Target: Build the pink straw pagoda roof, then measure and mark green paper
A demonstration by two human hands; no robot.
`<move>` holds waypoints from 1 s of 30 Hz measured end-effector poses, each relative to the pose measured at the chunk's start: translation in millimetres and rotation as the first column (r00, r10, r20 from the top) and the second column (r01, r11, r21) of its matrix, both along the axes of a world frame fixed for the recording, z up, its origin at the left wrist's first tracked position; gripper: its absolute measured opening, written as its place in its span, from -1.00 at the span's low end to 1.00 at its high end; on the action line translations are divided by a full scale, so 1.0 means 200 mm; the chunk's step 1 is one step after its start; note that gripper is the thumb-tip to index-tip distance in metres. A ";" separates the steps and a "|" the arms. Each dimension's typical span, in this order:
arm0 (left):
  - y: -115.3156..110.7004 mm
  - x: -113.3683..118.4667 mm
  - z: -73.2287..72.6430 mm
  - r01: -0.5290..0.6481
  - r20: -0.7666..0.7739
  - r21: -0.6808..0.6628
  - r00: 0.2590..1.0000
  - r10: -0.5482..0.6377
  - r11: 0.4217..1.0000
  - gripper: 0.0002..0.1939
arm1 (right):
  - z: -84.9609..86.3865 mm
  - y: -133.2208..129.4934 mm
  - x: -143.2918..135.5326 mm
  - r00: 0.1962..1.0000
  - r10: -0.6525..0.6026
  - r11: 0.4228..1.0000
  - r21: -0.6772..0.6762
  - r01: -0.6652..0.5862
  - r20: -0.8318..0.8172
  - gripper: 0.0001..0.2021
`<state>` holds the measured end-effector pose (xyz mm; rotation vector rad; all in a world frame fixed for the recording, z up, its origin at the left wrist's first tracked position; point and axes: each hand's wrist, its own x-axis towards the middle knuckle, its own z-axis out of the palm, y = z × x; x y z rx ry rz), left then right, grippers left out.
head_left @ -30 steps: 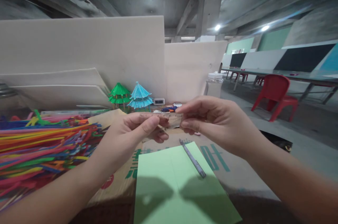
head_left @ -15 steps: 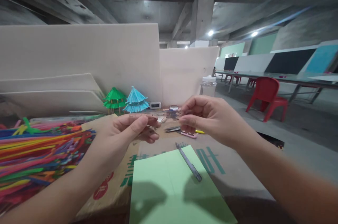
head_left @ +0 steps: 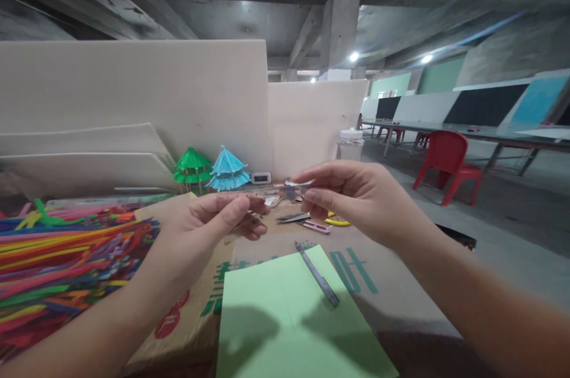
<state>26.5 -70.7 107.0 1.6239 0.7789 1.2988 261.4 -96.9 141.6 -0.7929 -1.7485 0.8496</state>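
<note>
My left hand point(head_left: 227, 218) is closed, thumb pressed to the fingers, on a thin clear strip point(head_left: 262, 190) that looks like a ruler. My right hand point(head_left: 342, 191) has thumb and fingers nearly together around the strip's right end; the exact contact is blurred. Both hands hang above the cardboard. Below them lies a light green paper sheet point(head_left: 285, 318) with a grey pen point(head_left: 318, 277) across its upper right part. Dark-bladed scissors with yellow handles point(head_left: 337, 222) and a pink cutter point(head_left: 317, 227) lie just behind the sheet, under the hands.
Colourful pipe cleaners point(head_left: 66, 265) fill the left side. Green point(head_left: 191, 167) and blue point(head_left: 228, 169) umbrella-like paper models, a small digital display point(head_left: 260, 178) and a clear bottle point(head_left: 350, 145) stand behind. White boards point(head_left: 178, 99) rise at the back. A red chair point(head_left: 447, 161) stands right.
My right hand's fingers have straightened and shifted slightly left along the clear strip, showing more of the yellow scissor handle. My left hand has hardly moved.
</note>
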 end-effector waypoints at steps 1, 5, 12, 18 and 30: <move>-0.01 0.00 0.00 -0.013 -0.025 0.015 1.000 0.013 1.000 -0.76 | 0.00 0.00 0.00 1.000 -0.017 1.000 -0.002 0.017 -0.002 -0.80; -0.04 0.00 0.02 -0.065 -0.109 0.140 0.991 0.080 0.988 -0.79 | 0.01 -0.01 -0.01 0.994 -0.106 0.994 0.031 0.106 0.001 -0.81; -0.05 -0.03 0.04 -0.104 -0.213 0.467 0.950 0.226 0.878 -0.84 | 0.02 0.01 0.02 0.997 -0.083 0.995 0.047 0.083 0.001 -0.73; -0.04 -0.04 0.03 -0.118 -0.214 0.743 0.891 0.401 0.659 -0.79 | 0.03 0.05 0.06 0.982 0.145 0.981 -0.108 -0.158 -0.118 -0.76; 0.02 -0.13 -0.03 0.063 -0.315 0.881 0.817 0.482 0.469 -0.69 | 0.05 -0.01 0.02 0.988 0.113 0.971 -0.200 -0.132 -0.105 -0.93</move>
